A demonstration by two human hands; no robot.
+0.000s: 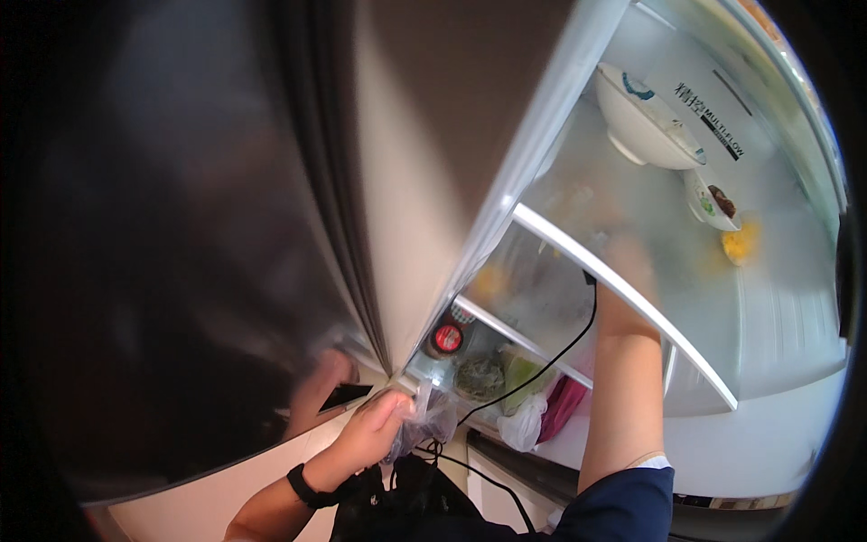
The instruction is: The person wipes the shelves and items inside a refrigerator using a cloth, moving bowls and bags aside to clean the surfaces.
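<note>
My left hand (385,423), with a black band on its wrist, grips a clear plastic bag (430,423) near my body, beside the fridge's edge. What the bag holds is hard to make out. My right forearm reaches into the open fridge under a glass shelf with a white front edge (630,305); my right hand is blurred behind the glass, and its fingers cannot be made out. On the glass stand a large white bowl (650,125), a small bowl (708,200) with dark food in it and a yellow item (738,244).
The dark fridge door (169,271) stands open at the left. A lower compartment holds a red-lidded jar (447,338), a dark bundle (479,378), a green item (525,379), a white plastic bag (523,423) and a magenta package (562,406). A black cable (542,369) runs across the fridge opening.
</note>
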